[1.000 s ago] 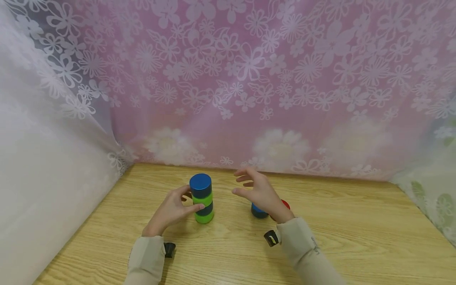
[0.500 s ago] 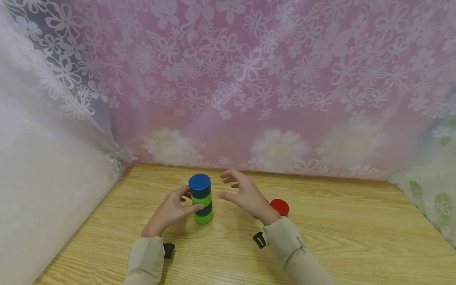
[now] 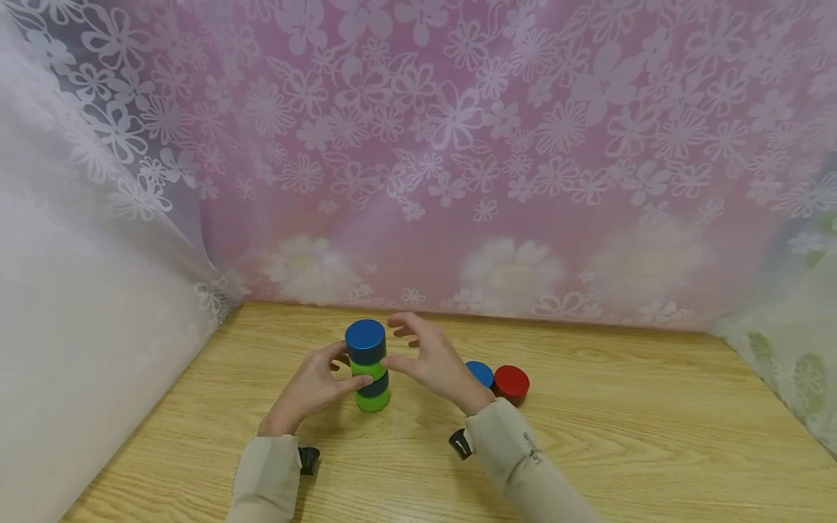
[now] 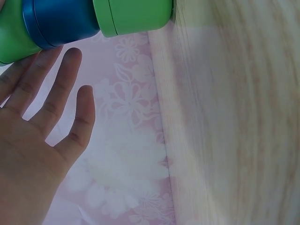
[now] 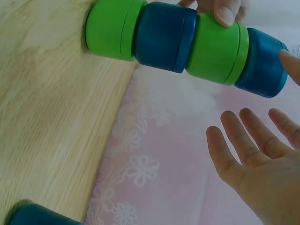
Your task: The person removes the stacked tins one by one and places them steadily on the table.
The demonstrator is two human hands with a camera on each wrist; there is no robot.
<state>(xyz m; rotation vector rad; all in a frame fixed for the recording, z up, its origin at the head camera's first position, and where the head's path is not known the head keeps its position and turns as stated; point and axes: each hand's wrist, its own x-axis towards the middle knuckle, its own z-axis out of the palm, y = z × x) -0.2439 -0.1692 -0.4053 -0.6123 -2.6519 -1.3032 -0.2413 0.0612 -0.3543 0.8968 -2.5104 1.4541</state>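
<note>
Tower [image 3: 368, 369] of 4 cylinders stands upright on the wooden table [image 3: 588, 443], between the person's 2 hands and a little left of the middle from where I watch. Counting up from the wood, the colours run green, blue, green, blue, and the top cylinder [image 3: 365, 338] shows a flat, shiny face.

The left hand [image 3: 314, 381] has the tower pinched: its thumb lies on the near side, around the middle 2 cylinders, while its fingers reach behind. The right hand [image 3: 434, 363] is at the tower's right, thumb and fingers well apart, the fingers spread beyond the tower's far side. Its thumb tip overlaps the tower near the top, but I can't tell whether it touches.

By the right wrist sit a loose blue cylinder [image 3: 480, 373], partly hidden by the arm, and a red cylinder [image 3: 511, 382] just beside it. Beige sleeves [image 3: 267, 472] cover the forearms, with a small black clip [image 3: 309, 460] at each cuff. A pink curtain [image 3: 445, 145] with white flowers hangs behind the table.
</note>
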